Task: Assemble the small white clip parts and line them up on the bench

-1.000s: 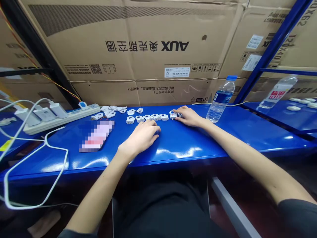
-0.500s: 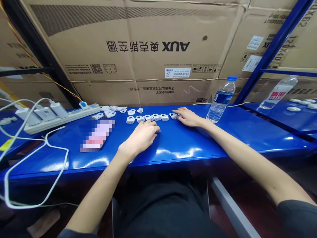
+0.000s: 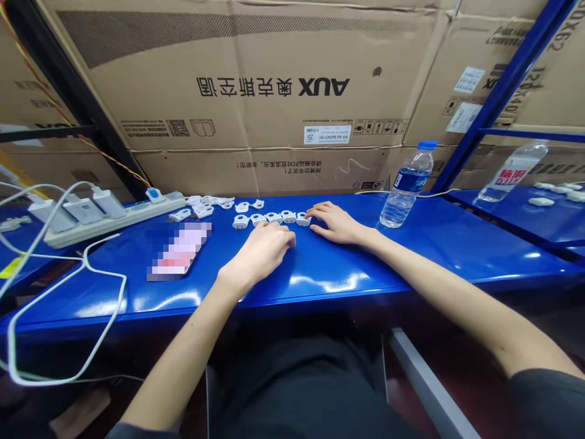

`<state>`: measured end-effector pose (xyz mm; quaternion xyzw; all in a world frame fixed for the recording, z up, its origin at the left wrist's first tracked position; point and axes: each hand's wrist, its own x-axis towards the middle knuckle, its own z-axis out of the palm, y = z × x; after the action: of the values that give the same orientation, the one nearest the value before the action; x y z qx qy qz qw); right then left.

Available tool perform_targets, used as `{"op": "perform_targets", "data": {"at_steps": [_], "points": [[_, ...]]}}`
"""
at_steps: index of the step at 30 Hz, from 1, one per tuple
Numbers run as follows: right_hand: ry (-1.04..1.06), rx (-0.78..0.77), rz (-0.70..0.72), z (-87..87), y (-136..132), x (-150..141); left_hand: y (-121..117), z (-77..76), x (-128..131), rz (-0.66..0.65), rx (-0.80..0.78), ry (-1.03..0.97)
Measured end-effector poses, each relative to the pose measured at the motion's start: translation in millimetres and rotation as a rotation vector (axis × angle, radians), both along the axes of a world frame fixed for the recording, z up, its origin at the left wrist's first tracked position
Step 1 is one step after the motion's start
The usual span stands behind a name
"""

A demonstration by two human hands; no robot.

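Observation:
A row of small white plug-like pieces [image 3: 241, 222], each with a round ring and a flat base, stands on the blue table [image 3: 338, 268]. My left hand [image 3: 267, 247] rests in front of the middle of the row, its fingers loosely bent and nothing visible in them. At the right end, the fingertips of my right hand [image 3: 333, 224] meet the last white piece [image 3: 303, 219], with thumb and fingers apart. Whether another piece lies under that hand is hidden. Behind the row's left end lies a loose cluster of similar white pieces [image 3: 203, 210].
A blurred-out phone [image 3: 180, 251] lies left of my left hand. Farther left are a power strip [image 3: 132, 213] with chargers and looping white cables [image 3: 123, 299]. A water bottle [image 3: 406, 186] stands beyond my right wrist. Cardboard [image 3: 274, 36] walls off the back.
My right hand has slid left to the end of the row. The separate piece that was at its fingertips no longer shows. My left hand has hardly moved.

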<state>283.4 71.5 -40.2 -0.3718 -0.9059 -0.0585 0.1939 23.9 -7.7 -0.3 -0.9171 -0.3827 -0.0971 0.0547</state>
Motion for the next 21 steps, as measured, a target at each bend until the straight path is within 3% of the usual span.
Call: {"op": "perform_targets", "data": {"at_steps": [11,21], "points": [[-0.008,-0.029,0.049,9.4,-27,-11,-3,6.7,3,0.082,0.089,-0.213],[0.025,-0.007,0.126,18.8,-30,-12,-3,2.7,2,0.005,-0.003,-0.118]]}}
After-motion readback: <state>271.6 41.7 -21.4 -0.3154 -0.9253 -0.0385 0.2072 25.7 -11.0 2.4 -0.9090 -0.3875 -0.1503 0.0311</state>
